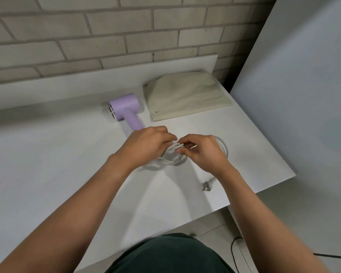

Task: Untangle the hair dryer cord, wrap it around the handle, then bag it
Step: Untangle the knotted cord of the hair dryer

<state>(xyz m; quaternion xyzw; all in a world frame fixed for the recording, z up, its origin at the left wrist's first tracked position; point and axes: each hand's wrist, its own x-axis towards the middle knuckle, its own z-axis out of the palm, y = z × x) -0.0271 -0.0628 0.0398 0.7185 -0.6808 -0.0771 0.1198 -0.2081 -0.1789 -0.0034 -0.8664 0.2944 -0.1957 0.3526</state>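
A lilac hair dryer [124, 108] lies on the white table [47, 154], its handle pointing toward me and running under my left hand [148, 146]. Its white cord [173, 157] is bunched in a tangled coil between my hands. My left hand grips the coil's left side. My right hand [201, 150] pinches strands at the coil's top, with a loop showing past it on the right. The plug [208, 185] lies loose on the table near the right edge. A beige cloth bag [185, 97] lies flat behind the coil.
A brick wall [106, 36] runs along the back of the table. A white panel [293, 95] leans at the right, past the table's right edge. A black cable [234, 251] lies on the floor below.
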